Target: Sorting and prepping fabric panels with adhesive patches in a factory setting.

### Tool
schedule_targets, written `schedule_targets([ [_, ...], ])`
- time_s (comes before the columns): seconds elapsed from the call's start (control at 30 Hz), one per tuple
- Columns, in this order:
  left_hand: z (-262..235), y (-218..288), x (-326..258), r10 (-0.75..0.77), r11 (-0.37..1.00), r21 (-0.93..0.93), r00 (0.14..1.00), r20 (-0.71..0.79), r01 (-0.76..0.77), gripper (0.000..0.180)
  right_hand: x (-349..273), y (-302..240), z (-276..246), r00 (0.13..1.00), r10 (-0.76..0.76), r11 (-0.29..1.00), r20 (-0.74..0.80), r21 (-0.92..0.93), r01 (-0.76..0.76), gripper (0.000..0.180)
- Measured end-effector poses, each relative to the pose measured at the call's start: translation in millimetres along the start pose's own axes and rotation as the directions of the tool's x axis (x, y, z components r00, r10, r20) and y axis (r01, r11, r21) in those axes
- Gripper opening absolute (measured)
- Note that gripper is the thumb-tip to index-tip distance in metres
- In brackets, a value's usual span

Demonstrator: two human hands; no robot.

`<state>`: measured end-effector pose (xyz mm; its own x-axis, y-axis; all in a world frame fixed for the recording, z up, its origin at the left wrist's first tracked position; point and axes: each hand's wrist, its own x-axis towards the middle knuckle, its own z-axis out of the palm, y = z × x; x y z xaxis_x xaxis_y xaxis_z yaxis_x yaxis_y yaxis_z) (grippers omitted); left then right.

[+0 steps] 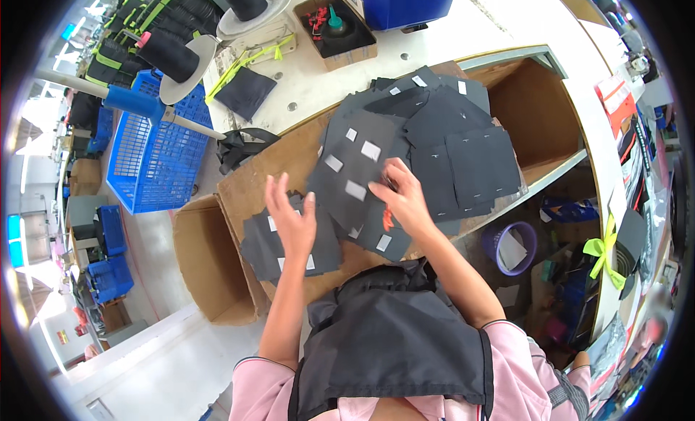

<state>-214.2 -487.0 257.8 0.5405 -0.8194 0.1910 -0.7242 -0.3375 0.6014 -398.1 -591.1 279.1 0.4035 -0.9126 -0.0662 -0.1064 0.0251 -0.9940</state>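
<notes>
My left hand [291, 220] is raised above a small stack of dark fabric pieces with white labels [329, 256], its fingers apart and nothing in them. My right hand [403, 196] is closed, thumb against fingers, over the right edge of a dark grey fabric panel [337, 178] that carries several white labels. From under its palm hangs the orange end of a small tool [387, 219]; the rest is hidden by the fingers. Whether those fingers also pinch the panel I cannot tell. Right of that lie overlapping stacks of dark fabric pieces [478, 167].
A brown board [271, 164] bears the fabric. Open cardboard boxes [210, 265] stand left and at the right [536, 106]. Behind are thread cones [170, 57], a small box of red bits [340, 55] and a blue machine part [405, 5]. A purple bin [527, 236] stands low right.
</notes>
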Motion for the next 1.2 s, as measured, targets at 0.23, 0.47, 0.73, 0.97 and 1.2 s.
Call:
schedule_targets([
  [0.23,-34,89,38,0.493,0.703,-0.696,0.805,0.330,-0.145,0.077,-22,-71,-62,0.833,0.217,0.908,0.509,0.208,-0.364,0.012],
  [0.47,-36,99,23,0.208,0.503,-0.561,0.538,0.817,0.658,0.023,-37,-59,-79,0.862,0.228,0.942,0.453,0.120,-0.313,0.006],
  [0.73,-33,108,-6,-0.077,0.329,-0.584,0.638,0.766,0.742,0.026,-61,-83,-68,0.865,-0.501,0.578,-0.027,-0.755,0.311,0.040],
  [0.97,-37,124,-13,-0.122,0.283,-0.567,0.616,0.779,0.773,0.032,-87,-65,-36,0.866,-0.494,0.679,0.077,-0.587,0.440,0.037],
  [1.2,-37,124,-18,-0.108,0.501,-0.610,0.743,0.660,0.614,0.034,-84,-63,-37,0.851,-0.521,0.652,0.069,-0.611,0.449,0.036],
])
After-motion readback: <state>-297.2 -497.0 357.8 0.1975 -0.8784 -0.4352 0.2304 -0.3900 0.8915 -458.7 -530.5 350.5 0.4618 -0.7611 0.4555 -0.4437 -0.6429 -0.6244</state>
